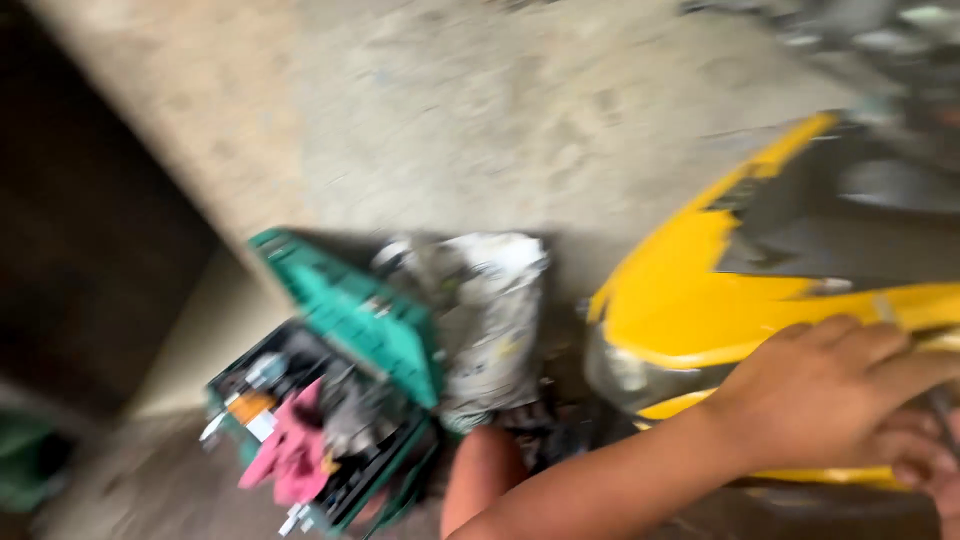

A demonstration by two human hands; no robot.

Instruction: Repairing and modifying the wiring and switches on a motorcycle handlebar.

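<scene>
Frame blurred. Hand [840, 390] laid flat, fingers spread, on yellow scooter panel [690, 300], gripping nothing. Other hand's state untellable. Best: press evenly. Green toolbox [350, 320] near, on floor.

Concrete floor [480, 110] bears a green crate [330, 400] beside a yellow scooter [700, 300]

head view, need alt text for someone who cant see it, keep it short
A blurred look down at a hand resting on the yellow body panel of a motorbike parked on a concrete floor. To its left stands an open green toolbox crammed with tools and a pink rag, with a crumpled white bag beside it.
</scene>
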